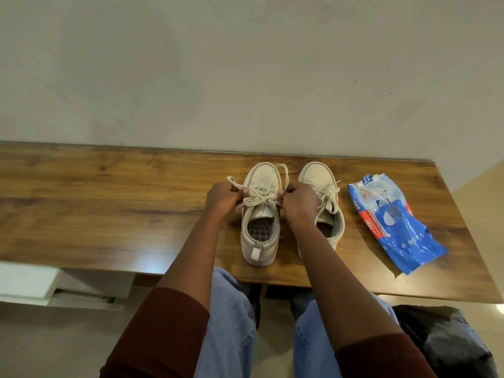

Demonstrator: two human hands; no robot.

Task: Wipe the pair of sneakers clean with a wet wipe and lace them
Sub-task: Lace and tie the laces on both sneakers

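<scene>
Two off-white sneakers stand side by side on the wooden table (109, 203), toes toward the wall. The left sneaker (260, 236) has its lace (259, 199) crossed over the tongue. My left hand (222, 199) pinches one loop of that lace on the shoe's left side. My right hand (298, 203) pinches the other loop on its right side, between the two shoes. The right sneaker (317, 173) is partly hidden by my right hand and forearm; its lace (328, 193) lies in a bow over the tongue.
A blue and white wet wipe packet (395, 222) lies on the table right of the shoes. The wall runs along the table's far edge. A dark bag (447, 339) sits on the floor at the lower right. My knees are under the near edge.
</scene>
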